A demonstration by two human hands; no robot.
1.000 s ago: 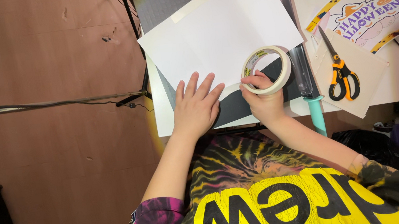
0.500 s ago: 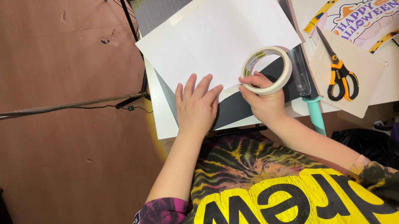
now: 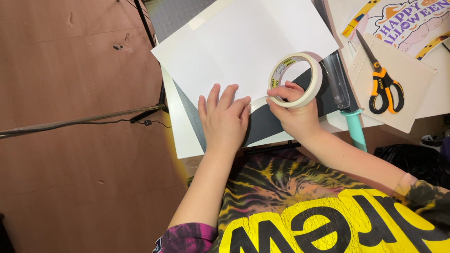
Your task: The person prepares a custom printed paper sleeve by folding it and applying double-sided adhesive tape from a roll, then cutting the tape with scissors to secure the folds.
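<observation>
Our right hand (image 3: 294, 114) grips the roll of tape (image 3: 295, 80), fingers curled through its hollow core and thumb on the outer rim, so the roll stands tilted on edge just at the near right corner of the white sheet (image 3: 249, 39). Our left hand (image 3: 225, 118) lies flat, fingers spread and holding nothing, pressing the sheet's near edge down where it meets the dark cutting mat (image 3: 270, 124) beneath. The relation that matters is this: the roll sits directly to the right of the flat hand, the two near each other but not touching, and the sheet's near edge runs between them, rising slantwise toward the right. The sheet's long axis runs from near left up to far right, skewed against the bench (image 3: 180, 131) edge. We judge that any tape laid here would have to follow that near edge, with the right hand the nearer to it. We cannot tell whether a free end of tape is already lifted. Orange-handled scissors (image 3: 381, 83) lie well apart to the right, on a tan card (image 3: 407, 86), closer to our right hand.
</observation>
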